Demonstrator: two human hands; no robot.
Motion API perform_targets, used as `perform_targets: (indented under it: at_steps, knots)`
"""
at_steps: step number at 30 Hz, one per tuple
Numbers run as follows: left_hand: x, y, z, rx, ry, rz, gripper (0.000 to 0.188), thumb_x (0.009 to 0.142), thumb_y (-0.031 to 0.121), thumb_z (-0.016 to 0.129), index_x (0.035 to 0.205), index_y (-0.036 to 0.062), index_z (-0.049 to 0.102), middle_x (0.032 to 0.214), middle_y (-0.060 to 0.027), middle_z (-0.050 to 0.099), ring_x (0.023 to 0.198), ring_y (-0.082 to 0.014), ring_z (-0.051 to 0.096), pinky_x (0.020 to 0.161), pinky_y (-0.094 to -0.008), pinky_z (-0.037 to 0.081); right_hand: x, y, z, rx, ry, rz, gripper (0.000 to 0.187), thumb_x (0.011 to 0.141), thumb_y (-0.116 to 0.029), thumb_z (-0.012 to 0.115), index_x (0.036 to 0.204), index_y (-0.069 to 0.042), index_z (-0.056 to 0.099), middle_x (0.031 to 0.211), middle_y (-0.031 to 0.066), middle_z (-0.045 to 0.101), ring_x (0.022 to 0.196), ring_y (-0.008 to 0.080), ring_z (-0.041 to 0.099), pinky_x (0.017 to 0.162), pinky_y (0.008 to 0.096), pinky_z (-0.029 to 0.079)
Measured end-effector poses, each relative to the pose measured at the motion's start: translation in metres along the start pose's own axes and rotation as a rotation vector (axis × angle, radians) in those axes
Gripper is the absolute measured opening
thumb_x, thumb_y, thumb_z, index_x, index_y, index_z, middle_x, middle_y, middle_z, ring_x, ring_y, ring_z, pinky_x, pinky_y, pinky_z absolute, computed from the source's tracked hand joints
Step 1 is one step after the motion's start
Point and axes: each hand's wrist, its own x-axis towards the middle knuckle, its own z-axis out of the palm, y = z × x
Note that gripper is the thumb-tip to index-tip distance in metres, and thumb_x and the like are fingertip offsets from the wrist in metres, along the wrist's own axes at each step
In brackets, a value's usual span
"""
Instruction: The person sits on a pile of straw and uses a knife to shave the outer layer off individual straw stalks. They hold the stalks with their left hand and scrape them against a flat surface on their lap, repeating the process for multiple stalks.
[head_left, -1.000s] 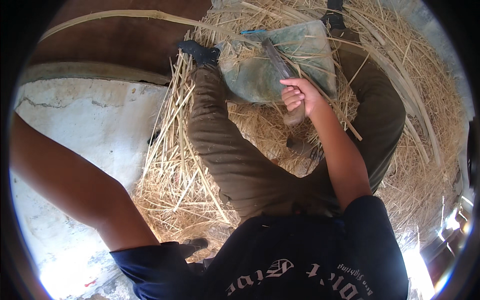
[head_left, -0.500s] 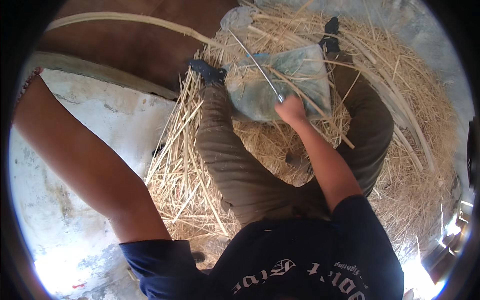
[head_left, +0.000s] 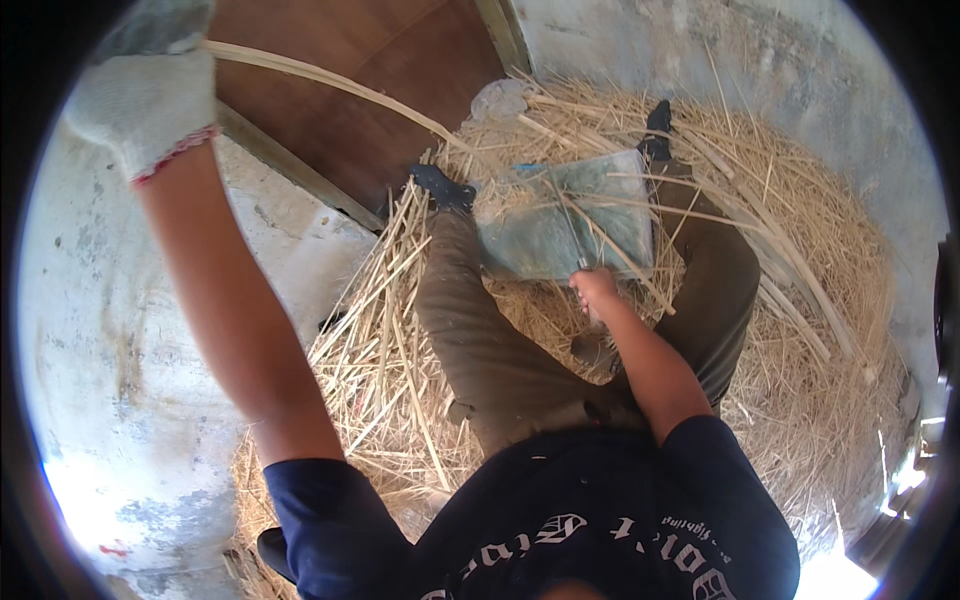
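Bamboo strip [head_left: 330, 77] runs from the gloved left hand [head_left: 145, 95] to the straw [head_left: 810, 400]; I can't tell how those fingers grip. The right hand's [head_left: 596, 288] fingers wrap around a knife [head_left: 578, 243]. The left hand now comes into view, so both show.

Brown panel [head_left: 410, 60] near stained grey wall [head_left: 700, 50]

Our left hand [head_left: 150, 105], in a pale knitted glove with a red-edged cuff, is raised at the upper left, where a long, pale split strip [head_left: 335, 81] reaches it; we cannot tell whether its grip is closed. With our bare right hand [head_left: 598, 288] we hold a knife [head_left: 583, 262] by its handle, its blade over a greenish slab [head_left: 510, 245] between our outstretched legs [head_left: 465, 295]. Straw-coloured shavings [head_left: 820, 390] lie heaped around us.
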Motion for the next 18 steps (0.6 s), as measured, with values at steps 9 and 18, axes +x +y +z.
perform_targets:
  at_steps: [9,18]
  knots:
    - [-0.021,0.035,0.021,-1.026,-0.088,-0.33,0.04,0.105,0.044,0.049,0.077,0.0159,0.049,0.067,0.0006,0.042,0.056,-0.0151,0.042,0.05,-0.0322,0.033,-0.136,-0.116,0.01,0.139,-0.018,-0.845,0.03,0.089,-0.018,0.07,0.067,-0.004,0.055,0.058,0.0006,0.052,0.048,0.0121,0.051,0.046,0.0362,0.042]
    - [-0.029,0.075,0.019,-1.174,-0.083,-0.375,0.04,0.106,0.045,0.05,0.077,0.0171,0.054,0.055,0.0066,0.041,0.042,-0.0079,0.039,0.039,-0.0238,0.03,-0.138,-0.043,-0.022,-0.302,-0.093,-0.584,0.025,0.087,-0.014,0.073,0.072,-0.003,0.055,0.052,0.0015,0.049,0.039,0.0107,0.046,0.039,0.0293,0.033]
